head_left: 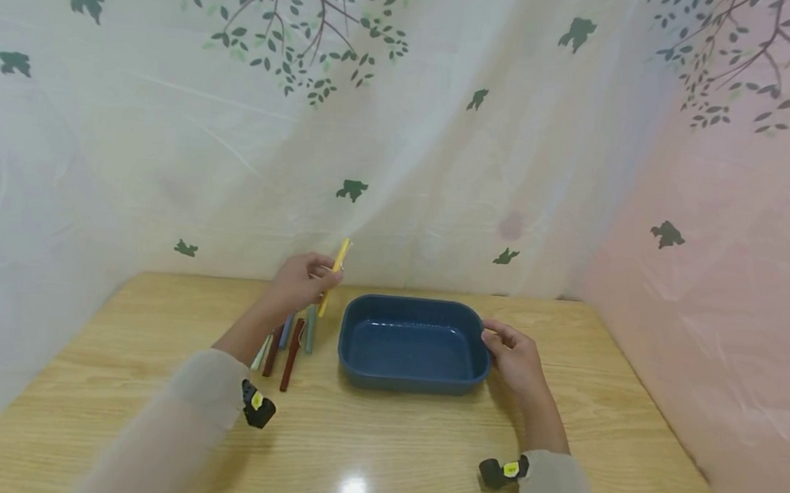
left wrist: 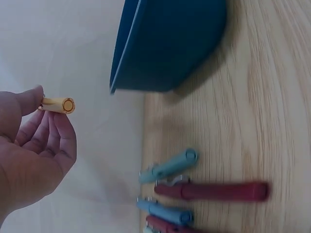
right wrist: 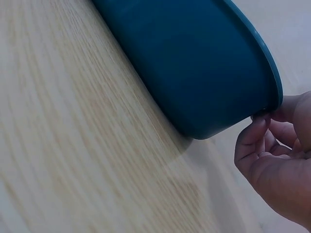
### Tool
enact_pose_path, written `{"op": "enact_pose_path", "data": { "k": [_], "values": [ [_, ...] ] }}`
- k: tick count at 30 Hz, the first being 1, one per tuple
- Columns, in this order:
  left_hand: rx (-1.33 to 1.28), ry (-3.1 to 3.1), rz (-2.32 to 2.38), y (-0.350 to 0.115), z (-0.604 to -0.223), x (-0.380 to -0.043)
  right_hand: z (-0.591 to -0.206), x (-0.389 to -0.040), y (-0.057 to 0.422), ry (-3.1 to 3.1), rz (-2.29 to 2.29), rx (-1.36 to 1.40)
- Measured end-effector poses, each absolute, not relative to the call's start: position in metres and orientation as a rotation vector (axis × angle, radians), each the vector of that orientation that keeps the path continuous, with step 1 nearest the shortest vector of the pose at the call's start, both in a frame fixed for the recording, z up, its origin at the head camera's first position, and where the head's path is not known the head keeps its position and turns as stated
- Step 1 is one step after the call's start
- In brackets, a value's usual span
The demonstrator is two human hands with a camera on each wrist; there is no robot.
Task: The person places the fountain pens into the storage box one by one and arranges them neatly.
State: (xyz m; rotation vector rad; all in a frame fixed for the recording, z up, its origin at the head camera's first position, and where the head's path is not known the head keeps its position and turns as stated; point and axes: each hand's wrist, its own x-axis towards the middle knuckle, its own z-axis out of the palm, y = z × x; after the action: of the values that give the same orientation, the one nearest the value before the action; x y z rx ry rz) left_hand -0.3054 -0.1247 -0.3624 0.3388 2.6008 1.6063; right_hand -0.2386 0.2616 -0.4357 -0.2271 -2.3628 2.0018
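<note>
My left hand (head_left: 299, 282) pinches a yellow pen (head_left: 344, 250) between thumb and fingers, raised above the table's back part. In the left wrist view the pen's round end (left wrist: 68, 105) points toward the camera. A blue plastic basin (head_left: 414, 385) stands on the table, its inside bare. At its right end, my right hand (head_left: 516, 361) grips the rim with thumb and fingers, as the right wrist view also shows. Below the left hand lie several clipped pens, among them a dark red pen (left wrist: 223, 191), a grey-green pen (left wrist: 170, 166) and a blue pen (left wrist: 167, 212).
The wooden table (head_left: 384, 447) runs back to a hanging cloth (head_left: 414, 143) printed with leaves and birds. More of this cloth encloses the left and right sides. A pale green pen (head_left: 259, 353) lies partly behind the left forearm.
</note>
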Motion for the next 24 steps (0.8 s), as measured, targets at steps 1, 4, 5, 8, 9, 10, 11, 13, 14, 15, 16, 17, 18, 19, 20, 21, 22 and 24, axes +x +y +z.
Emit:
{"op": "enact_pose_path", "data": {
  "k": [1,4,5,8,9,10,11,13,14,15,16,17,18,19,20,21,22,24],
  "values": [
    [0.35,2.603,1.606,-0.119,-0.362,-0.305,-0.436,-0.239,0.261,-2.364,1.998,-0.228],
    [0.386,2.598,1.603,-0.1,-0.359,-0.302,-0.436,-0.239,0.261,-2.366,1.995,-0.233],
    [0.393,2.594,1.607,-0.094,-0.358,-0.301,-0.436,-0.239,0.261,-2.367,1.992,-0.234],
    [0.415,2.558,1.631,-0.074,-0.352,-0.298,-0.436,-0.239,0.26,-2.362,1.991,-0.236],
    [0.424,2.553,1.632,-0.068,-0.351,-0.297,-0.436,-0.239,0.26,-2.363,1.991,-0.235],
    [0.436,2.554,1.632,-0.062,-0.351,-0.297,-0.436,-0.239,0.26,-2.361,1.992,-0.234],
    [0.448,2.546,1.638,-0.057,-0.351,-0.297,-0.436,-0.239,0.26,-2.359,1.994,-0.233],
    [0.474,2.552,1.634,-0.045,-0.351,-0.297,-0.436,-0.239,0.26,-2.357,1.996,-0.228],
    [0.483,2.564,1.626,-0.039,-0.352,-0.297,-0.436,-0.239,0.259,-2.356,1.998,-0.229],
    [0.489,2.568,1.627,-0.034,-0.352,-0.297,-0.436,-0.239,0.259,-2.357,2.001,-0.226],
    [0.498,2.568,1.628,-0.028,-0.353,-0.297,-0.435,-0.238,0.259,-2.351,2.007,-0.229],
    [0.5,2.565,1.63,-0.022,-0.353,-0.297,-0.435,-0.238,0.258,-2.35,2.011,-0.232],
    [0.504,2.562,1.632,-0.016,-0.354,-0.296,-0.435,-0.237,0.258,-2.349,2.014,-0.236],
    [0.506,2.549,1.642,-0.011,-0.354,-0.295,-0.435,-0.237,0.258,-2.35,2.016,-0.237],
    [0.508,2.535,1.65,-0.005,-0.353,-0.294,-0.435,-0.237,0.258,-2.346,2.022,-0.243],
    [0.51,2.516,1.663,0.0,-0.353,-0.293,-0.434,-0.237,0.258,-2.342,2.025,-0.245],
    [0.512,2.501,1.674,0.005,-0.352,-0.292,-0.434,-0.236,0.258,-2.334,2.03,-0.249],
    [0.514,2.477,1.687,0.015,-0.352,-0.29,-0.434,-0.237,0.258,-2.329,2.037,-0.245]
  ]
}}
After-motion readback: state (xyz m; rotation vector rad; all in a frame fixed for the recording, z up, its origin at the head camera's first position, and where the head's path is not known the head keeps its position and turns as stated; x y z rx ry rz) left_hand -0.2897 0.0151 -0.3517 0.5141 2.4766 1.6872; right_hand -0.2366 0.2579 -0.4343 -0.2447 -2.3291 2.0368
